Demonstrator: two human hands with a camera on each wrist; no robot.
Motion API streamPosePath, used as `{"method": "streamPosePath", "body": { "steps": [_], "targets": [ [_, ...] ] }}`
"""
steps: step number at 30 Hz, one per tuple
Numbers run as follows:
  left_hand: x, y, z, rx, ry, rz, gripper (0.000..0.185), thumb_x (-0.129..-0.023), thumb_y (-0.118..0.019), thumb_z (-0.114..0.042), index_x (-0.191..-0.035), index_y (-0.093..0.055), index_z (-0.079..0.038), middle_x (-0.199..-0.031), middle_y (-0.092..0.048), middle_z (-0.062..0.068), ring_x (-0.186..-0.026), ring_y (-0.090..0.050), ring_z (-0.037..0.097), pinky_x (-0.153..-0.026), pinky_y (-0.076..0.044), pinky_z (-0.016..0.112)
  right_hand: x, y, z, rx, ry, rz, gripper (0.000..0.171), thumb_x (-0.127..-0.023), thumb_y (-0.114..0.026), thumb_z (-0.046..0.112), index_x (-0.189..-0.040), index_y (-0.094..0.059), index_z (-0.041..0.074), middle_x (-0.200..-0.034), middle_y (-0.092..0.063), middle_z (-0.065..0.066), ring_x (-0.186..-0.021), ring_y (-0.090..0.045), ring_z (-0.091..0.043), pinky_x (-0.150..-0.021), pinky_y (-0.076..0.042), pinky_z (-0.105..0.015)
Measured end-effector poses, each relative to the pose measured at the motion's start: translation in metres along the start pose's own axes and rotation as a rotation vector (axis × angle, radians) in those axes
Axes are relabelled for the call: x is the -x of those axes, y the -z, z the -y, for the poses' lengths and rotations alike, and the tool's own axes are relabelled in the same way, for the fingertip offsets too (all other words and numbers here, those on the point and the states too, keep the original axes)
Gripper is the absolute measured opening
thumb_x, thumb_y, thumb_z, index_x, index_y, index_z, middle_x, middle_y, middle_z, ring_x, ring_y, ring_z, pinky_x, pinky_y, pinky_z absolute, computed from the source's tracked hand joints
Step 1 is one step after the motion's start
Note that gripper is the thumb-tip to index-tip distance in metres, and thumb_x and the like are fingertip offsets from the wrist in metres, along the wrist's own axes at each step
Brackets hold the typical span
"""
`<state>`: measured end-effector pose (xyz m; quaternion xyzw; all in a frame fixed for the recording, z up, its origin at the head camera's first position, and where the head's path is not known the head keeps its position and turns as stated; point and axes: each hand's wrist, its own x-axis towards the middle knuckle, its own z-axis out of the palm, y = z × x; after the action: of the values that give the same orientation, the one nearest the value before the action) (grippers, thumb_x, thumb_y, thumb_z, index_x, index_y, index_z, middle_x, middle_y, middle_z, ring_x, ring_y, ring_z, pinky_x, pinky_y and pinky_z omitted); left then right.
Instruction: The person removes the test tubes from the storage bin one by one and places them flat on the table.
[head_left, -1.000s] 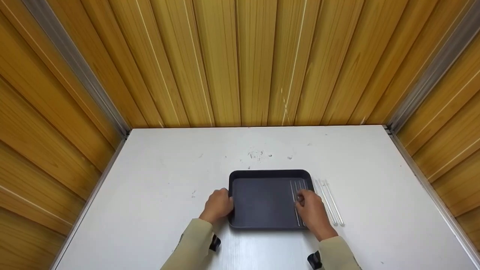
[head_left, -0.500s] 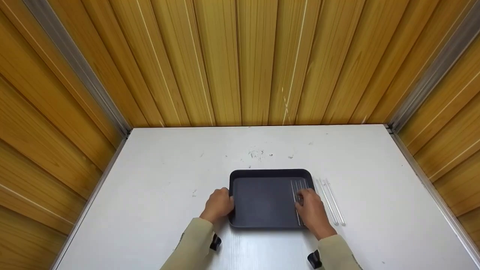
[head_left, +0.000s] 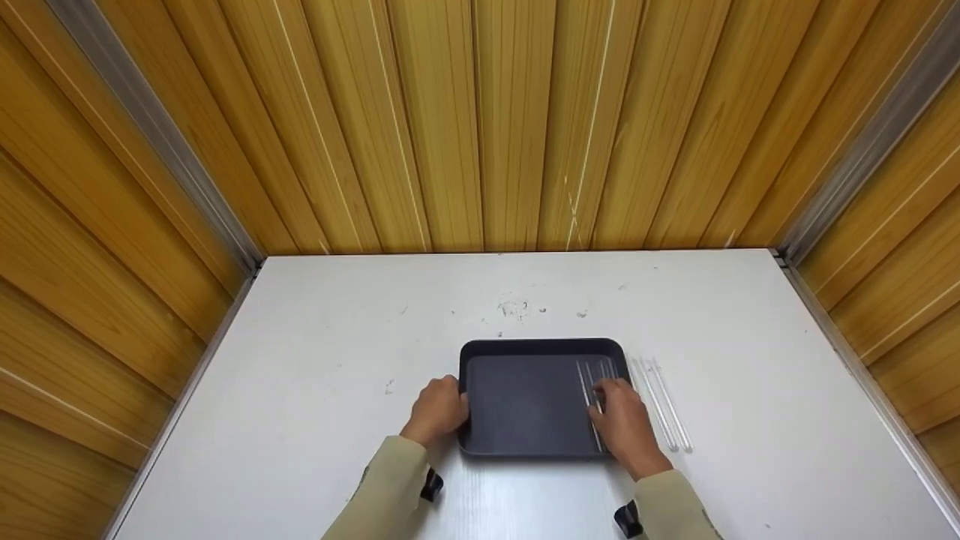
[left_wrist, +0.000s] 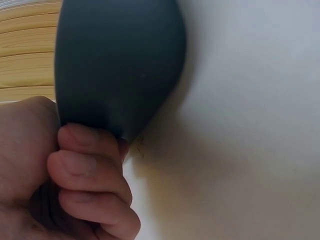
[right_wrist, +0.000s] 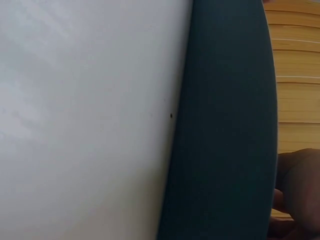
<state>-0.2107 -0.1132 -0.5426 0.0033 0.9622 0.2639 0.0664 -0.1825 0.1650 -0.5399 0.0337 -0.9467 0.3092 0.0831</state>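
Note:
A dark rectangular baking tray (head_left: 525, 405) lies on the white table. My left hand (head_left: 438, 409) grips its left wall; in the left wrist view the curled fingers (left_wrist: 95, 167) hold the tray's edge (left_wrist: 120, 60). Several thin clear rods (head_left: 583, 382) lie lengthwise along the right side inside the tray. Over them is my right hand (head_left: 622, 420), fingers bent, thumb and index at the leftmost rods. I cannot tell whether it pinches one. In the right wrist view the tray's outer wall (right_wrist: 225, 120) hides most of that hand (right_wrist: 302, 187).
More clear rods (head_left: 664, 405) lie side by side on the table just right of the tray. The white table (head_left: 337, 330) has dark scuff marks beyond the tray. Wood-patterned panels (head_left: 510, 127) enclose the back and both sides.
The leftmost rods in the tray have shifted slightly left at their far ends and spread apart. My right hand has moved very slightly left; my left hand keeps its grip on the tray.

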Motion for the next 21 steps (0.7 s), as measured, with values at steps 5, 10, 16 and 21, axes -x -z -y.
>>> {"method": "streamPosePath", "body": {
  "steps": [5, 10, 16, 21],
  "targets": [
    [0.0008, 0.0004, -0.0010, 0.004, 0.008, 0.010, 0.021, -0.090, -0.055, -0.015, -0.095, -0.063, 0.004, -0.089, -0.066, 0.018, -0.075, -0.060, 0.026, -0.070, -0.049, 0.045, -0.0001, -0.0012, 0.0011, 0.007, -0.004, -0.005, 0.028, -0.078, -0.074, 0.000, -0.103, -0.065, -0.005, -0.089, -0.062, -0.013, -0.084, -0.061, -0.027, -0.076, -0.049, -0.044],
    [0.0009, 0.0014, -0.0016, 0.005, 0.010, 0.015, 0.020, -0.090, -0.056, -0.014, -0.095, -0.063, 0.005, -0.088, -0.066, 0.018, -0.073, -0.058, 0.025, -0.069, -0.049, 0.045, 0.0003, -0.0025, 0.0035, 0.016, 0.018, -0.027, 0.028, -0.075, -0.076, -0.001, -0.100, -0.064, -0.005, -0.087, -0.064, -0.015, -0.082, -0.063, -0.029, -0.074, -0.050, -0.045],
    [0.0009, 0.0005, -0.0010, -0.005, 0.003, 0.003, 0.019, -0.089, -0.056, -0.014, -0.091, -0.062, 0.004, -0.087, -0.065, 0.019, -0.073, -0.060, 0.027, -0.067, -0.049, 0.045, -0.0003, -0.0026, 0.0074, 0.041, 0.015, -0.003, 0.034, -0.076, -0.075, 0.000, -0.107, -0.064, -0.008, -0.099, -0.069, -0.025, -0.093, -0.066, -0.040, -0.078, -0.052, -0.049],
    [0.0010, -0.0005, -0.0005, -0.007, 0.002, -0.001, 0.018, -0.088, -0.056, -0.013, -0.092, -0.062, 0.004, -0.087, -0.065, 0.019, -0.074, -0.060, 0.027, -0.067, -0.049, 0.045, -0.0015, -0.0018, 0.0090, 0.054, 0.022, 0.016, 0.037, -0.077, -0.074, -0.001, -0.110, -0.062, -0.010, -0.102, -0.068, -0.028, -0.097, -0.065, -0.043, -0.082, -0.051, -0.050]
  ]
}}
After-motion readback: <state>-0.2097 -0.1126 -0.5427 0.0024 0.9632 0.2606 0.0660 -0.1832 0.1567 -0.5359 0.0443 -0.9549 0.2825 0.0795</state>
